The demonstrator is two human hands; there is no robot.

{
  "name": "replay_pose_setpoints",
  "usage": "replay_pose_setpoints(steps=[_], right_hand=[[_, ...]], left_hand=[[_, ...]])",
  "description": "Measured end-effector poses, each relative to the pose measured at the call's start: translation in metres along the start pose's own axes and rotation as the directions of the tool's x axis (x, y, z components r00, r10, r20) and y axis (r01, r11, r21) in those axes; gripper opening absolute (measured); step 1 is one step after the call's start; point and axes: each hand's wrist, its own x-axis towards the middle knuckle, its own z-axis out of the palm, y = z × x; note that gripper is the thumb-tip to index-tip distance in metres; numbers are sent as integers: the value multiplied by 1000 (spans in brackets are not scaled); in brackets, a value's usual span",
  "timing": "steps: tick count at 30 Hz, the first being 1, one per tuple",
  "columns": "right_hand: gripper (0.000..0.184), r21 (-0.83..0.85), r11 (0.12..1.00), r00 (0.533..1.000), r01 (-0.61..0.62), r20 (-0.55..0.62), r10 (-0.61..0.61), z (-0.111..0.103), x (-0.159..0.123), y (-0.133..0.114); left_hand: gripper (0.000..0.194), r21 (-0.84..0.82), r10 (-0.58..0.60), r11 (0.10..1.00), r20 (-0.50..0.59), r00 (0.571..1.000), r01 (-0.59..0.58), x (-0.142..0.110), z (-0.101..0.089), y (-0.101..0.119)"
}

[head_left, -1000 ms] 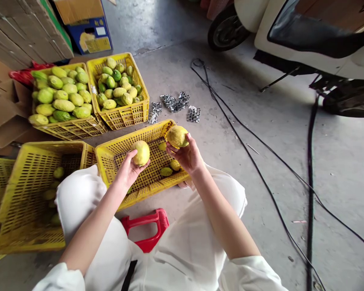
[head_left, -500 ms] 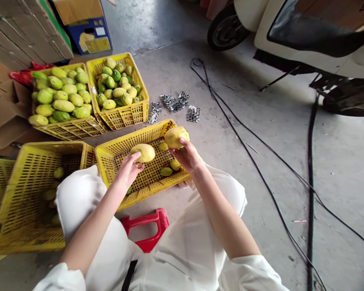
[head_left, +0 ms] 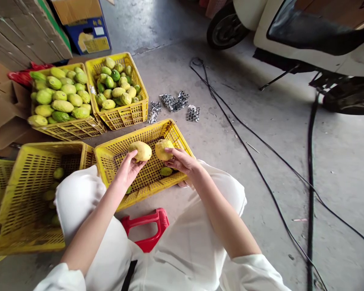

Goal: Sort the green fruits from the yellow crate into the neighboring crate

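Observation:
My left hand (head_left: 129,169) is closed around a yellow oval fruit (head_left: 142,151), thumb on top and fingers beneath. Another yellow fruit (head_left: 163,149), blunter from this angle, is gripped in my right hand (head_left: 182,160). The two fruits are a short gap apart, both above a yellow slatted crate (head_left: 118,201) between my knees. Inside that crate a green-yellow fruit (head_left: 166,171) lies on the dotted base below my right hand. A bit of green fruit (head_left: 129,190) shows at the crate's near left side.
Two crates full of green and yellow fruit, left (head_left: 69,133) and right (head_left: 124,118), stand behind. A deeper yellow crate (head_left: 21,194) with several fruits is at left. A red plastic stool (head_left: 151,244), crumpled dotted wrappers (head_left: 173,102), black cables (head_left: 311,161) and a scooter (head_left: 291,52) are around me.
My right hand has moved left and slightly down with its fruit, turning it and bringing it closer to the other. My left hand has shifted slightly left and up.

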Motion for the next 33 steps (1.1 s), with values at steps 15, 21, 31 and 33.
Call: replay_pose_setpoints(steps=[15, 21, 31, 33], right_hand=[[52, -31, 976, 974, 215, -70, -217, 11, -10, -11], [43, -17, 971, 968, 240, -63, -241, 11, -9, -10], [51, 7, 940, 939, 342, -52, -341, 13, -11, -12], [53, -3, 935, 933, 356, -53, -355, 14, -12, -12]], left_hand=[[36, 30, -54, 998, 87, 995, 51, -5, -1, 0], [33, 26, -100, 995, 101, 990, 98, -10, 6, 5], [33, 9, 9, 1000, 136, 991, -11, -4, -2, -1], [32, -11, 2, 1000, 92, 996, -1, -6, 0, 0]])
